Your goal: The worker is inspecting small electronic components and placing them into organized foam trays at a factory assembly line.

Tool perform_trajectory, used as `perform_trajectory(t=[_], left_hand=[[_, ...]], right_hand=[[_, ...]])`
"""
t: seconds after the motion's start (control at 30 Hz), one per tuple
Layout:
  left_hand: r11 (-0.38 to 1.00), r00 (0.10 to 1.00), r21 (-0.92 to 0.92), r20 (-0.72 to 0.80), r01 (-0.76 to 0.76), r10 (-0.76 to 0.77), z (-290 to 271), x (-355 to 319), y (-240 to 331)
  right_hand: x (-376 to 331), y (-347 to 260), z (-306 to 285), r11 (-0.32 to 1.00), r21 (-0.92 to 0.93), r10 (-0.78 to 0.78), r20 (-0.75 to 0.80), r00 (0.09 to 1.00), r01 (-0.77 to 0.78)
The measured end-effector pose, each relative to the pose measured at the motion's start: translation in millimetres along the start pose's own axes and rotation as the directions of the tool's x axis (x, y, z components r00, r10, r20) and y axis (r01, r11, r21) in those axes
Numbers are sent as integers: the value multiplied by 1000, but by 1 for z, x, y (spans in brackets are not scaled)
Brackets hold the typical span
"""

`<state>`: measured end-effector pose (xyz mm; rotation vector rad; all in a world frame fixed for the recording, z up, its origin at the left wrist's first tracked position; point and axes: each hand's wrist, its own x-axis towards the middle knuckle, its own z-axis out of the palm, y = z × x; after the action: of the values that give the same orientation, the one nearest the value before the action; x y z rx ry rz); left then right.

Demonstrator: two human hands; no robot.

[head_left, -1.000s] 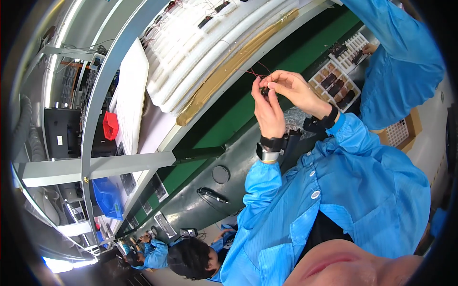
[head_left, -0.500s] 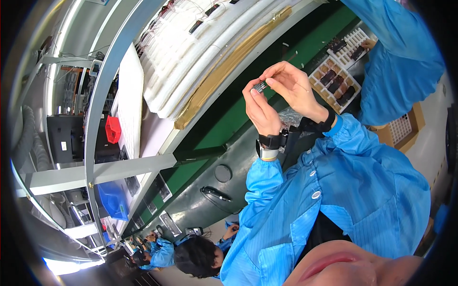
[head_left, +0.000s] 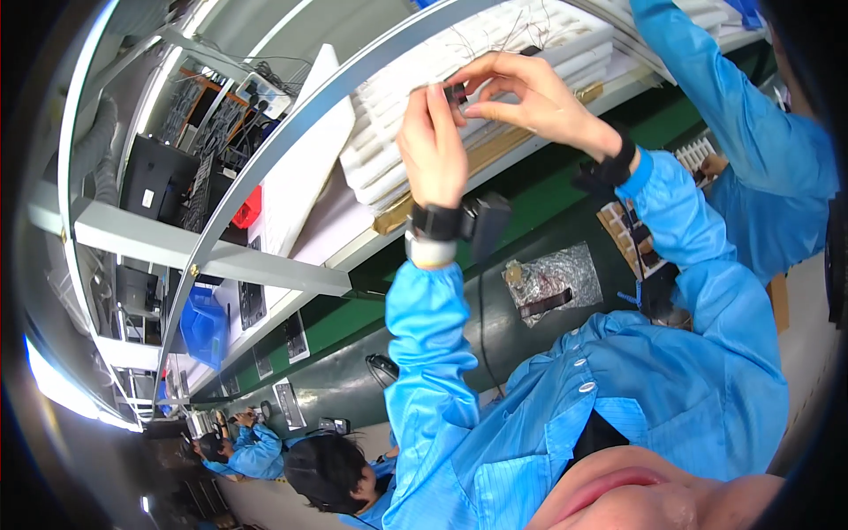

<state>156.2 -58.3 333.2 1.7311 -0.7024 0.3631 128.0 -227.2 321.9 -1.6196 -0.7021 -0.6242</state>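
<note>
A small dark part [head_left: 455,93], too small for me to name, is held up between my two hands in front of the stacked white foam trays [head_left: 375,168]. My left hand [head_left: 433,150] pinches it between thumb and fingers. From the other side, my right hand [head_left: 534,97] curls its index finger and thumb around it; the exact contact is partly hidden by the fingers. Both wrists wear black bands with dark devices. On the dark green bench below lies a clear plastic bag [head_left: 570,274] with a dark strip [head_left: 546,303] on it.
A grey metal frame [head_left: 256,252] crosses the left side. Beyond it are a red bin [head_left: 249,209] and a blue bin [head_left: 203,327]. A co-worker's blue sleeve [head_left: 742,97] reaches in at right, near a compartmented tray [head_left: 625,238]. Other people sit further along the bench.
Both hands have risen and moved left with the small part, from over the green bench to before the foam trays. The view has shifted, and the plastic bag on the bench is uncovered.
</note>
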Motion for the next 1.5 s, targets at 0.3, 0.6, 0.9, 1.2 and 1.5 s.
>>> perform_trajectory(t=[0.3,0.6,0.9,1.2,1.5], left_hand=[[976,963,174,212,129,-165,-35,80,-55],[701,944,649,89,-296,317,-46,37,-66],[470,900,783,256,-407,352,-33,17,-57],[425,886,796,285,-432,366,-27,7,-54],[364,922,865,239,-345,305,-18,0,-59]], right_hand=[[68,43,7,984,-105,157,114,981,-145],[70,61,17,891,-454,89,142,986,-15],[60,73,10,916,-392,-56,68,996,78],[36,65,9,969,-245,-118,-344,931,32],[-187,89,46,969,90,241,-552,798,-230]])
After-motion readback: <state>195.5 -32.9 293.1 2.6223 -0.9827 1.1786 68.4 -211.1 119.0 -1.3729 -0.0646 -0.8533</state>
